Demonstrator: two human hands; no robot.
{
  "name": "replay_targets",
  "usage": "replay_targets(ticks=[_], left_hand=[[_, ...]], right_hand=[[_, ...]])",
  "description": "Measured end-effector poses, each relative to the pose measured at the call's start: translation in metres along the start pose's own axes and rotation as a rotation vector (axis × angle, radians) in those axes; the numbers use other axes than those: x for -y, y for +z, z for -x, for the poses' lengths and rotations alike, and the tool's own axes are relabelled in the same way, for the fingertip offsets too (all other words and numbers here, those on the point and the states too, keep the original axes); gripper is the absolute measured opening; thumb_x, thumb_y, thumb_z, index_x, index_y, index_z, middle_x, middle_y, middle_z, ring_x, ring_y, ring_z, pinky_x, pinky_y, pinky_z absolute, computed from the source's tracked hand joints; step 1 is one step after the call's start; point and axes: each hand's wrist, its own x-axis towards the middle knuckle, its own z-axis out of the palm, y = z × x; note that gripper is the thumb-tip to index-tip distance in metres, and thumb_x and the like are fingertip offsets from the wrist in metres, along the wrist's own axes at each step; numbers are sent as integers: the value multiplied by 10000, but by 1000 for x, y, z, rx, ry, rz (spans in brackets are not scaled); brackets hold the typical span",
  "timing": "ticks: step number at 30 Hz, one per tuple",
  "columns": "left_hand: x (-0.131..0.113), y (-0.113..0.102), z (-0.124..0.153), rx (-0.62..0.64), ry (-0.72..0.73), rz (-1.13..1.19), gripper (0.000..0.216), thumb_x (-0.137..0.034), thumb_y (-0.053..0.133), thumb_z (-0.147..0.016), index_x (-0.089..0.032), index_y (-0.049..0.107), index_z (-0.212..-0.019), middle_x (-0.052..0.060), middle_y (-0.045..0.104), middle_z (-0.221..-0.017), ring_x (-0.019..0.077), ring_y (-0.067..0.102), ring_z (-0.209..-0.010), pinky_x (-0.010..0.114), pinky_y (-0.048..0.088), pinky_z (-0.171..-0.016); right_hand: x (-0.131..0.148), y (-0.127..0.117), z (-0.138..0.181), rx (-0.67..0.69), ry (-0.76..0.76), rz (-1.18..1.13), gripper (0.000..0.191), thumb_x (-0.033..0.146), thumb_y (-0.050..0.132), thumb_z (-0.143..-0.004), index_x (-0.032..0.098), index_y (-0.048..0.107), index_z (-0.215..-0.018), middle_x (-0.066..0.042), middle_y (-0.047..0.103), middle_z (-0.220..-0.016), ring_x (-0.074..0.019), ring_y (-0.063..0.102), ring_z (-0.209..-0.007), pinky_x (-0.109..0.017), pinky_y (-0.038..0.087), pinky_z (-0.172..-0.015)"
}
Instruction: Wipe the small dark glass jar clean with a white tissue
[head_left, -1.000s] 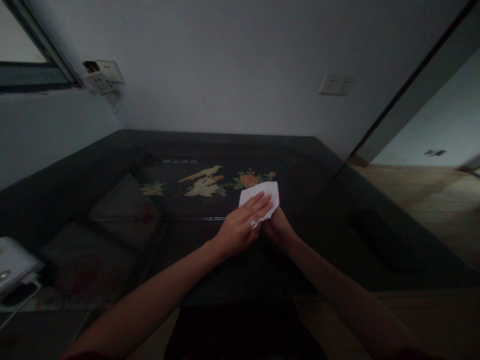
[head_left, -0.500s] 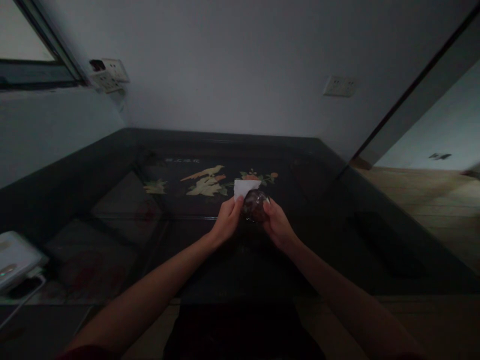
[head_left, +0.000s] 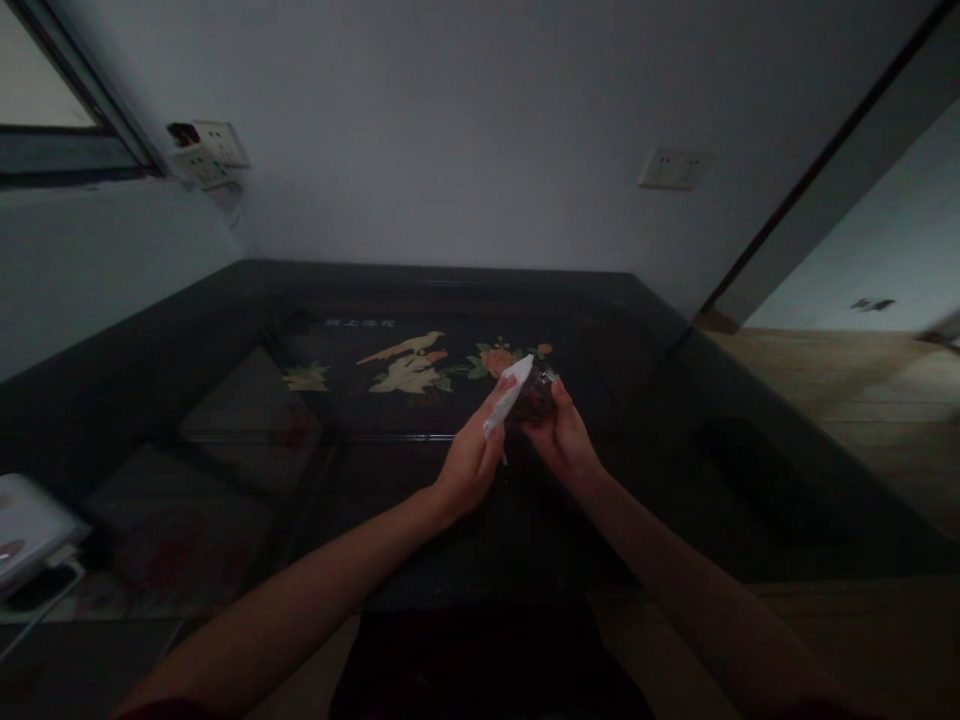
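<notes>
My left hand (head_left: 474, 458) is closed on a white tissue (head_left: 511, 392), which stands tilted against the left side of a shiny, dark, transparent-looking rounded object (head_left: 537, 396). That object, perhaps glass or clear plastic, sits in my right hand (head_left: 564, 430), whose thumb presses on its right side and whose fingers pass beneath it. Both hands are held above the dark glossy table (head_left: 420, 480). Dim light hides the object's exact kind.
A bird-and-flower picture (head_left: 409, 365) decorates the tabletop. At the left edge stands a white device (head_left: 34, 530) with a cable. A dark flat object (head_left: 765, 480) lies on the right. Wall sockets (head_left: 675, 168) are beyond the table.
The tissue has turned from lying flat behind the object to a steep tilt along its left side. Both hands have shifted slightly right, and the left hand has rotated.
</notes>
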Motion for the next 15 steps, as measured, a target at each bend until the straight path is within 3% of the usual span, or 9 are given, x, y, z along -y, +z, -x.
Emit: replay_targets(ticks=[4, 7, 12, 15], left_hand=[[-1, -3, -1, 83, 234, -133, 539, -202, 288, -977, -213, 253, -1515, 103, 323, -1554, 203, 256, -1452, 432, 217, -1204], [-2, -9, -7, 112, 283, -196, 541, -184, 302, -969, -221, 275, -1508, 109, 335, -1548, 213, 277, -1446, 437, 234, -1199], [-2, -18, -18, 94, 142, -176, 487, -279, 265, -988, -132, 411, -1429, 141, 463, -1463, 218, 403, -1378, 383, 319, -1157], [3, -20, -21, 60, -48, -120, 488, -382, 272, -988, -97, 587, -1228, 148, 651, -1213, 240, 596, -1148, 367, 442, -1032]], right_hand=[[-4, 0, 1, -20, 15, -5, 282, 472, 720, -744, 251, 679, -913, -14, 732, -1011, -229, 622, -1105, -372, 515, -920], [-8, 3, 3, -7, 30, 39, 284, 429, 751, -715, 242, 677, -917, -14, 730, -992, -229, 625, -1093, -373, 514, -922], [-12, 11, 11, 92, 88, 67, 342, 453, 776, -684, 253, 682, -946, -13, 731, -988, -234, 642, -1045, -360, 533, -870], [-12, 12, 15, 121, 113, 78, 320, 447, 772, -698, 252, 682, -935, -18, 732, -988, -231, 653, -1017, -352, 541, -846]])
